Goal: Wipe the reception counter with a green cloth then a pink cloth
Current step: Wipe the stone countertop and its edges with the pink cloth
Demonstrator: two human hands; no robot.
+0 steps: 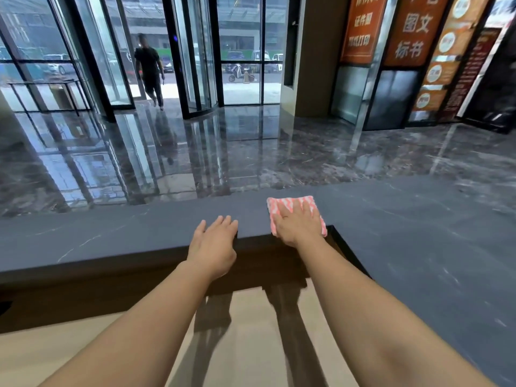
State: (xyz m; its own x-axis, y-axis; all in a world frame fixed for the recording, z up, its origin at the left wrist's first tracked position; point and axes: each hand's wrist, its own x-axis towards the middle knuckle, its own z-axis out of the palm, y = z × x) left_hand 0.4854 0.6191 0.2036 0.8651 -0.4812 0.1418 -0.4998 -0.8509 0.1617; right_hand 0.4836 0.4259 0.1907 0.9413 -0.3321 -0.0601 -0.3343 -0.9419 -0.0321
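Note:
A folded pink-and-white cloth [282, 203] lies on the dark grey stone reception counter [111, 233], near the inner corner where the counter turns right. My right hand [297, 223] presses flat on the cloth with straight, spread fingers. My left hand [213, 245] rests flat on the counter's near edge, a little left of the cloth, holding nothing. No green cloth is in view.
The counter runs from the left and widens along the right side [432, 247]. Below it is a light wooden desk surface [251, 331]. Beyond lies a glossy marble lobby floor [251, 152]. A person [150, 71] walks in through the glass doors at the back.

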